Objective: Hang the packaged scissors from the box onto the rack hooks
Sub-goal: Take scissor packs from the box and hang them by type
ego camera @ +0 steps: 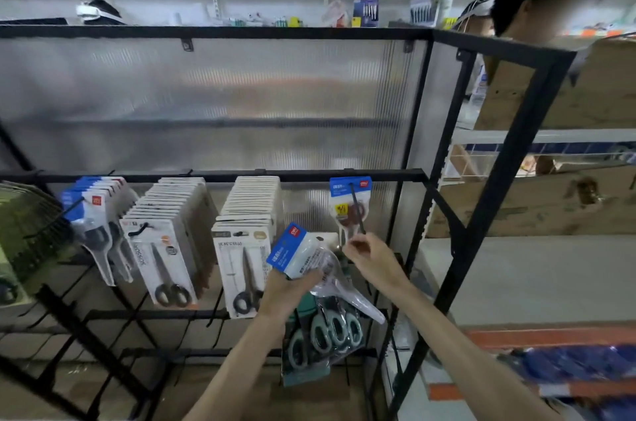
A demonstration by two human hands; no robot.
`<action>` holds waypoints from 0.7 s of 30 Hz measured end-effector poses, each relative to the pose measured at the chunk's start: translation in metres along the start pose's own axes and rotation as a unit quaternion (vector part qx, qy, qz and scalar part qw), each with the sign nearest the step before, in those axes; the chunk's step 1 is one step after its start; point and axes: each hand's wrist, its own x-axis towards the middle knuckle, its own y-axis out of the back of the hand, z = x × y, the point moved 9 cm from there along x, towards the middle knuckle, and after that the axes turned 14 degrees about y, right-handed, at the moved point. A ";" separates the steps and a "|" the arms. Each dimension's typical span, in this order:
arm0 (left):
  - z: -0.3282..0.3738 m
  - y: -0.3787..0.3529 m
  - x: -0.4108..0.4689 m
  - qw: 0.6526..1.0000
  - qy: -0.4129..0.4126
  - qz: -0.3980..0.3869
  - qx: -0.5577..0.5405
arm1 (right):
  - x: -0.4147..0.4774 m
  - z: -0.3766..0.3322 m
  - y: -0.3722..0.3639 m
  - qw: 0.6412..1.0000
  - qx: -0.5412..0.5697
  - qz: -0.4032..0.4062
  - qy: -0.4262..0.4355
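My left hand (pixel 287 290) grips a small stack of blue-topped packaged scissors (pixel 303 257) in front of the black rack (pixel 220 176). Its clear packs point down and to the right. My right hand (pixel 373 257) is raised just below the tip of a black rack hook (pixel 358 210), fingers pinched together near the hook end. One blue-topped scissors pack (pixel 349 202) hangs on that hook. What the right fingers pinch is too blurred to tell. The box is not in view.
Left of the hook hang full rows of white scissors packs (pixel 246 234) (pixel 168 241) and blue packs (pixel 94 214). Green-handled scissors packs (pixel 323 334) hang lower. A person (pixel 537 0) stands behind the rack at the upper right, by cardboard boxes (pixel 564 200).
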 end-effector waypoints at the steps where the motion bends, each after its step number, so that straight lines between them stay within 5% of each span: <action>1: 0.000 0.000 0.000 1.000 0.002 -0.001 -0.006 | -0.005 -0.004 -0.005 1.000 0.009 -0.024 0.005; 8: -0.004 0.002 -0.004 1.000 0.003 0.016 -0.019 | -0.032 -0.028 -0.026 0.994 0.038 -0.106 -0.001; 17: 0.024 0.005 -0.031 0.999 -0.032 0.028 0.020 | -0.040 -0.056 -0.018 0.996 -0.058 -0.067 0.010; 21: 0.036 0.007 -0.045 0.997 -0.052 0.013 0.053 | -0.038 -0.080 -0.021 0.996 0.017 -0.079 0.045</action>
